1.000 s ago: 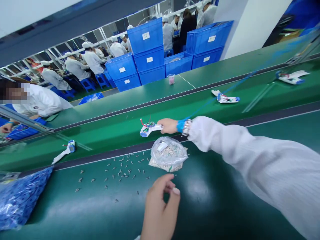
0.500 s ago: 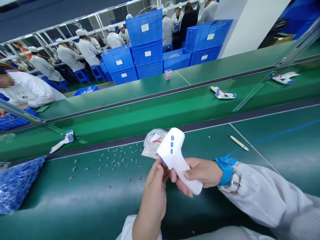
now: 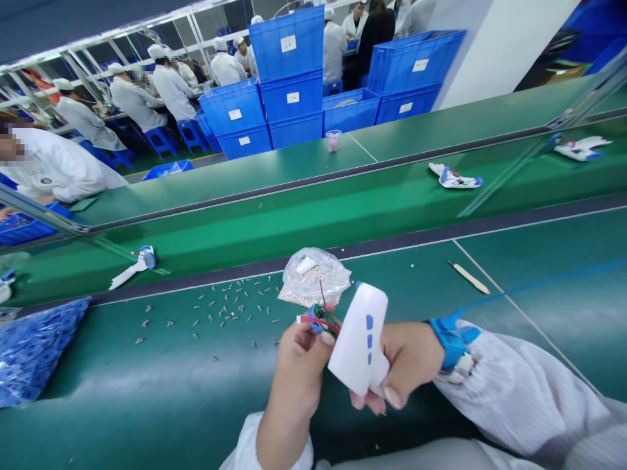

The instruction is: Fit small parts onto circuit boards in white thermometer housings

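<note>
Right hand (image 3: pixel 411 359) is clenched around the grip of a white plastic thermometer housing (image 3: pixel 357 339), holding it alone where both hands shared it half a second ago. Left hand (image 3: pixel 294 372) pinches a small green circuit board (image 3: pixel 318 320) trailing red wires, so the board sits just beside the housing, outside it (whether they touch is hard to tell). A blue wrist strap (image 3: pixel 453 343) circles the right wrist. Just beyond the left hand lies a clear plastic bag (image 3: pixel 316 274) of small pale parts, with loose metal pieces (image 3: pixel 225 307) scattered on the green conveyor belt (image 3: pixel 539 241) further left of it, and a bulging blue bag (image 3: pixel 34 346) past those. Right of the right hand lies a wooden stick (image 3: pixel 467 277); far ahead stand stacked blue crates (image 3: pixel 289 46).
</note>
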